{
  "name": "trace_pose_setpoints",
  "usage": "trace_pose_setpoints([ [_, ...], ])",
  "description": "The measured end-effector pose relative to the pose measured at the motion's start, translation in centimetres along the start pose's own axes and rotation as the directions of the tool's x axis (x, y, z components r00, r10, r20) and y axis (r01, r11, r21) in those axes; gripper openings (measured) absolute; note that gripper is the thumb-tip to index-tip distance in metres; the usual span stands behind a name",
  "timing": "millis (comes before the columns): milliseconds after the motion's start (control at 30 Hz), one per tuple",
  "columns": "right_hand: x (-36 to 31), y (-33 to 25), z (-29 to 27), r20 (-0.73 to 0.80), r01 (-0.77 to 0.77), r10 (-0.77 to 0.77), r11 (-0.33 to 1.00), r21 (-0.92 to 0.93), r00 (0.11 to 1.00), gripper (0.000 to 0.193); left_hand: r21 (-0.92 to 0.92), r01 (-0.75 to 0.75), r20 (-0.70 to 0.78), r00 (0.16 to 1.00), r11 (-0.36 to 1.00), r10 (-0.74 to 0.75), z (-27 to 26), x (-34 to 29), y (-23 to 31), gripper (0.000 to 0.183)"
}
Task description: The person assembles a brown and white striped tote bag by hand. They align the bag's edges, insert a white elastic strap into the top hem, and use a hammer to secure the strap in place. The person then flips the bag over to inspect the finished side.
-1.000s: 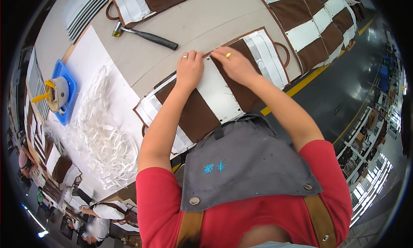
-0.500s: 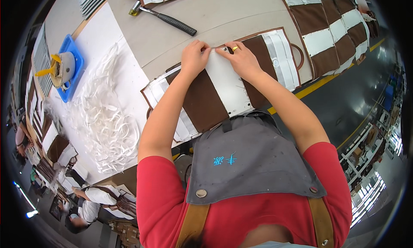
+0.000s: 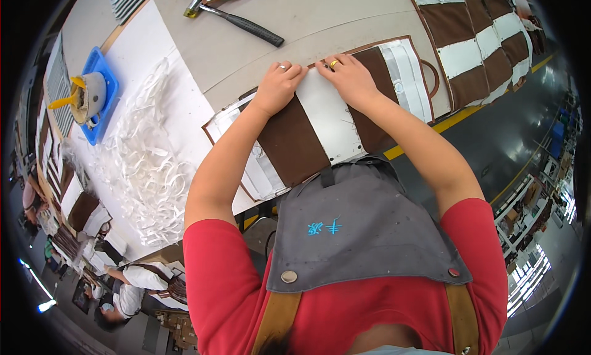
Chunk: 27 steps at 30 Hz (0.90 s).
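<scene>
A flat bag panel (image 3: 335, 124) lies before me, brown with a white middle strip, white linings at both ends and a brown loop handle (image 3: 431, 78) on the right. At its far edge, my left hand (image 3: 281, 87) has its fingers curled down, closed on the edge left of the white strip. Close beside it, my right hand (image 3: 348, 79) pinches the same edge with thumb and fingers. The fingertips partly hide what lies beneath them. Small dark dots or holes mark the strip's near end.
Beyond the panel lies a hammer (image 3: 243, 26) with a black grip. A heap of white ribbon strips (image 3: 151, 183) covers the table's left. Farther left, a blue tray (image 3: 109, 103) holds a glue pot (image 3: 92, 96) with yellow handles. Stacked brown-and-white panels (image 3: 462, 61) lie at the right.
Both hands stay at the panel's far edge and have turned slightly, the fingers pressing lower over it. The right hand has shifted a little right. The view has moved slightly.
</scene>
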State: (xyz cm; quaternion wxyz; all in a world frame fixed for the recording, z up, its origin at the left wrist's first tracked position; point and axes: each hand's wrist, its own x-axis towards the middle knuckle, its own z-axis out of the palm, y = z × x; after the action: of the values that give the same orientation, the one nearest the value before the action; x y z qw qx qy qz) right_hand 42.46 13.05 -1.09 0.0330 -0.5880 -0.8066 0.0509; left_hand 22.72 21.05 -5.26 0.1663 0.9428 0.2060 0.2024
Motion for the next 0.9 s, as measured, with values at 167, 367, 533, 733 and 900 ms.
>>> trace_pose_setpoints([
  [167, 1.1, -1.3, 0.6, -0.052, -0.079, 0.105, 0.928, 0.364, 0.993, 0.036, -0.120, 0.232, -0.008, 0.972, 0.965, -0.234, -0.6, 0.0, 0.6, 0.022],
  [367, 1.6, -1.9, 1.2, -0.019, -0.111, 0.136, 0.879, 0.465, 0.991, 0.035, -0.425, 0.446, 0.089, 0.887, 0.788, -0.454, -1.7, -1.3, -0.4, 0.017],
  [533, 2.0, -1.9, 1.0, -0.012, -0.035, 0.043, 0.925, 0.379, 0.999, 0.037, -0.326, 0.320, -0.035, 0.936, 0.890, -0.349, -1.3, -2.3, -0.2, 0.018],
  [733, 1.8, -1.6, 1.2, -0.058, 0.143, -0.135, 0.974, 0.175, 0.989, 0.034, -0.068, 0.128, -0.058, 0.990, 0.989, -0.132, -1.2, -2.7, 0.1, 0.021],
  [900, 3.7, -3.1, 1.3, -0.089, 0.015, 0.031, 0.879, 0.477, 0.996, 0.024, -0.207, 0.462, -0.016, 0.880, 0.862, -0.475, -3.3, -3.4, 0.4, 0.018],
])
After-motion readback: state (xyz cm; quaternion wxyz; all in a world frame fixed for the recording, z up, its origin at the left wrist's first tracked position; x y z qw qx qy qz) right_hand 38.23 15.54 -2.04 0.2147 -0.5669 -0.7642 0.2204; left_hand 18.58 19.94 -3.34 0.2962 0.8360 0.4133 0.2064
